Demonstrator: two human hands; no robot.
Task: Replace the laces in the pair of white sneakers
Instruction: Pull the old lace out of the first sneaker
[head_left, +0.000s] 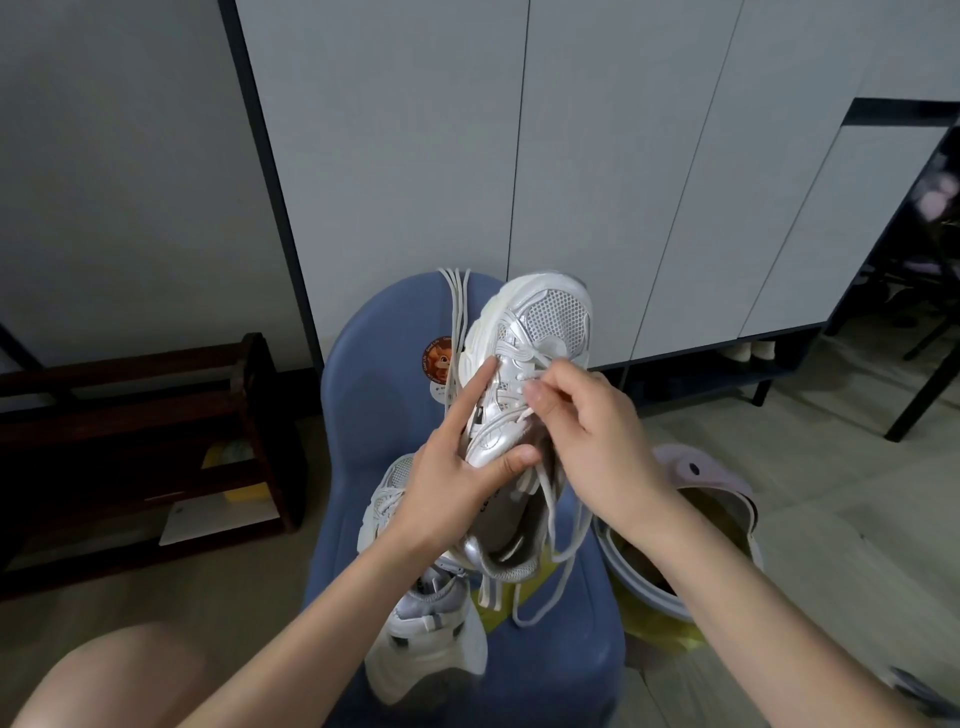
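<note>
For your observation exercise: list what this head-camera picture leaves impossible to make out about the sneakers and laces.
- Held white mesh sneaker: the middle eyelets are covered by the right hand and left hand.
- Second white sneaker on the blue chair: its lacing is hidden behind the left forearm.
- Loose grey-white laces: their lower ends are hidden behind the held sneaker.

We've got open air above the blue stool (363, 415); down low, the second sneaker (431, 613) and dangling lace (561, 561) crowd its seat, bin (649, 587) hugging the right.
</note>
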